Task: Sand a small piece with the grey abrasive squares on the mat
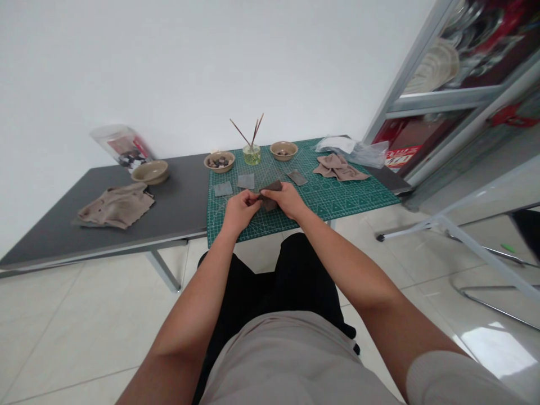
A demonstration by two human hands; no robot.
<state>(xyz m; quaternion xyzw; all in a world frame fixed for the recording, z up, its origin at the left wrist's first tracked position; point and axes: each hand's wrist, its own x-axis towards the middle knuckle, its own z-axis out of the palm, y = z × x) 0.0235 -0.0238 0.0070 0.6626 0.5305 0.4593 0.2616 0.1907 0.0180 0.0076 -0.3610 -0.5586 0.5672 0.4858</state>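
Both my hands meet over the front of a green cutting mat point(350, 197). My right hand point(290, 199) grips a dark grey-brown square sheet point(272, 205) that looks like sandpaper, thumb on top. Close against it, the fingers of my left hand point(241, 211) are pinched together; whatever small thing they hold is hidden. Just beyond my hands lie more thin squares: a grey one point(223, 189), a lighter grey one point(246, 180) and a brownish one point(297, 178).
Behind are a bowl of dark stones point(219, 169), a glass jar with thin sticks point(252, 154) and another bowl point(283, 157). A brown cloth point(337, 167) and plastic bag point(358, 151) lie right. Left are a second cloth point(118, 207), a bowl point(151, 173) and a clear container point(122, 147).
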